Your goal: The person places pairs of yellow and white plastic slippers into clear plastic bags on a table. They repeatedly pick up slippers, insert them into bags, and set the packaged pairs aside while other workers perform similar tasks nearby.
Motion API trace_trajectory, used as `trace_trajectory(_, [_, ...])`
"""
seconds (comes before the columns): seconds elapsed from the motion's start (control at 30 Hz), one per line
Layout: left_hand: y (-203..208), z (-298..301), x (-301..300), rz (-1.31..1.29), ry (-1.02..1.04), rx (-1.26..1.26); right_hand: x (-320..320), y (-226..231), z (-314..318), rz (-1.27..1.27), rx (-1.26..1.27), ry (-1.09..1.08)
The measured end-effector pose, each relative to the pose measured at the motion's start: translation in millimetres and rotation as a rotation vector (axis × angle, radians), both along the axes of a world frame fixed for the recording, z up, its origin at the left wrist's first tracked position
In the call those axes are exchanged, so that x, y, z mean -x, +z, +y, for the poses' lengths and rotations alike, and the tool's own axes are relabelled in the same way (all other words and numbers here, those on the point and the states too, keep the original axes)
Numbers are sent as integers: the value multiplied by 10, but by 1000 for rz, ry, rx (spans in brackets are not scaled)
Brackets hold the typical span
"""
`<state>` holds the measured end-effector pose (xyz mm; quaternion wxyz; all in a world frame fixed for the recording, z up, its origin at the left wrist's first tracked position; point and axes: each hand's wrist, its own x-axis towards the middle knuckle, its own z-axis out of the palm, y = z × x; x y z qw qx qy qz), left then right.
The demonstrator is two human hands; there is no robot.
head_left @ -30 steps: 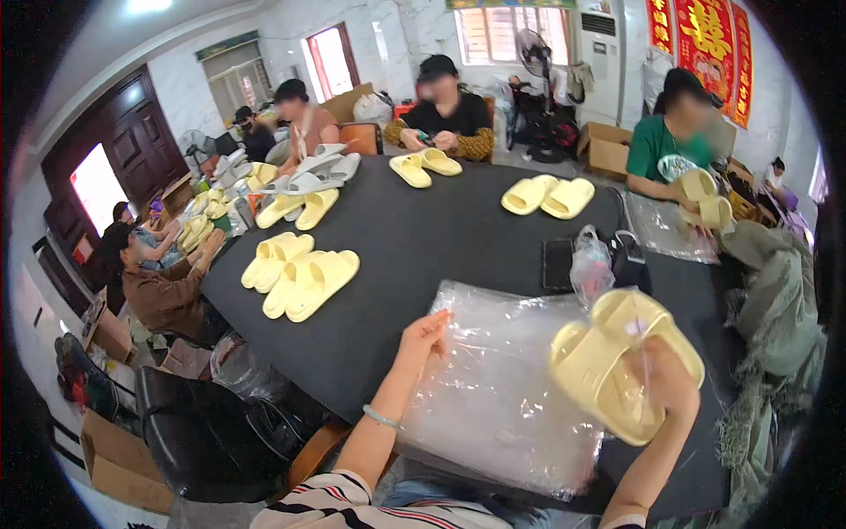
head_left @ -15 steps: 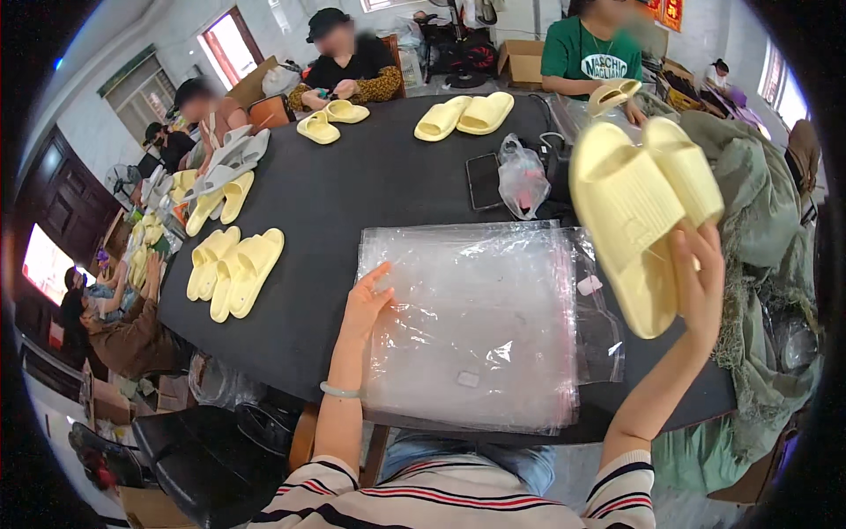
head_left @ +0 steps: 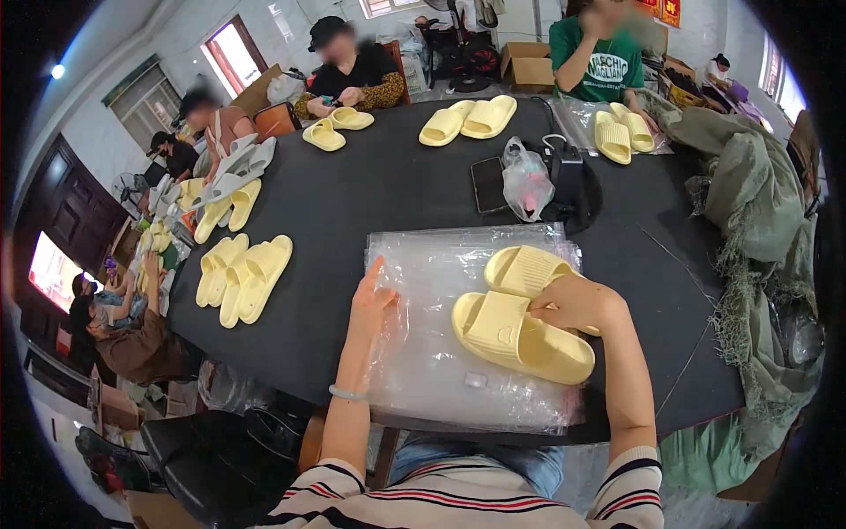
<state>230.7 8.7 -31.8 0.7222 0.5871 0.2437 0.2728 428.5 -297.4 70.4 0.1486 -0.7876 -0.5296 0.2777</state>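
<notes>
Right hand (head_left: 582, 304) nearer, pinched slippers (head_left: 500, 324) | toes pointed toward bags' (head_left: 421, 357) left edge | left hand (head_left: 372, 301) there, fingers spread

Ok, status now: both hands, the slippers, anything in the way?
Right hand gripping pale yellow ribbed slippers over stacked clear plastic bags. Left hand at stack's left edge, grip unclear. Black rectangular phone beyond stack, apart from it.
</notes>
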Motion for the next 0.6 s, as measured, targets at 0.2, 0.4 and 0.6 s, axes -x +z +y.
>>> trace_trajectory(0.2, [25, 14, 86, -205, -146, 8, 48, 149, -40, -105, -333, 153])
trace_trajectory(0.4, [99, -13, 117, -227, -152, -40, 330, 108, 159, -151, -589, 126])
trace_trajectory(0.6, [-113, 150, 128, -46, -176, -187, 226, -453, 329, -221, -372, 197])
